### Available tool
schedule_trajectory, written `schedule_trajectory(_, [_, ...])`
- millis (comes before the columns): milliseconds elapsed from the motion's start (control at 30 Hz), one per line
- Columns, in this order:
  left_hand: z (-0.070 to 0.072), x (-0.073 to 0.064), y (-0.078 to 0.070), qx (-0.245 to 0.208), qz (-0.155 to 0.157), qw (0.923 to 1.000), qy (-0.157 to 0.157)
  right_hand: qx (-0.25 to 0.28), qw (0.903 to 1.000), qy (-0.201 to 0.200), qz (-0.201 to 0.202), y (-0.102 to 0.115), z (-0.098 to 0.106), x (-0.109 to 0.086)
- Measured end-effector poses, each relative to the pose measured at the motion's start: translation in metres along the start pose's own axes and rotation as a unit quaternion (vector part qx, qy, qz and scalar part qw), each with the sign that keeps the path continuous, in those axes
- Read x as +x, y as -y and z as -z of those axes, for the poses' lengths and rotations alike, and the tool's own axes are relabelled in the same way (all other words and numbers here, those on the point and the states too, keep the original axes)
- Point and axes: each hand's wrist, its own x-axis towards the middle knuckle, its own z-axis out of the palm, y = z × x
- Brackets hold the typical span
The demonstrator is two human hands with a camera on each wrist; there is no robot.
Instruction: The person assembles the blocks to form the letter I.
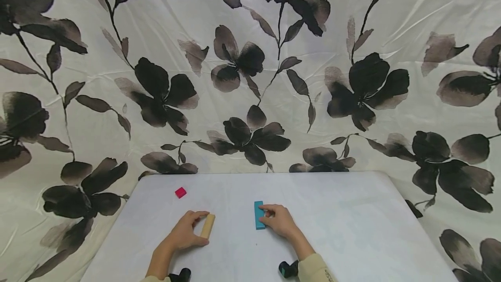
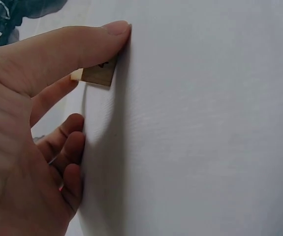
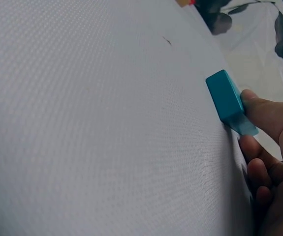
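Observation:
My left hand (image 1: pixel 186 231) holds a plain wooden block (image 1: pixel 208 226) lengthwise, index fingertip at its far end and thumb at the near end. In the left wrist view the thumb covers much of this wooden block (image 2: pixel 99 75), and a dark mark shows on it. A blue rectangular block (image 1: pixel 258 215) lies on the white table to its right. At that block's right side, my right hand (image 1: pixel 281 221) grips with thumb and index finger. The right wrist view shows the thumb against the blue block (image 3: pixel 225 98), with the other fingers curled below.
A small red block (image 1: pixel 180 193) lies toward the back left of the white table (image 1: pixel 352 229). Behind the table hangs a pale cloth (image 1: pixel 250 12) with dark flowers. Black wrist devices show near the front, one of them (image 1: pixel 288 269) by the right sleeve (image 1: pixel 315 269).

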Motion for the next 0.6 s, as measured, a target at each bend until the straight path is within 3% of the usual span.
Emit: schedule_trajectory(600, [-0.011,-0.007,0.003,-0.005,-0.014,0.9977,-0.067,-0.008,0.9999,0.005,-0.007,0.004,0.003,0.002])
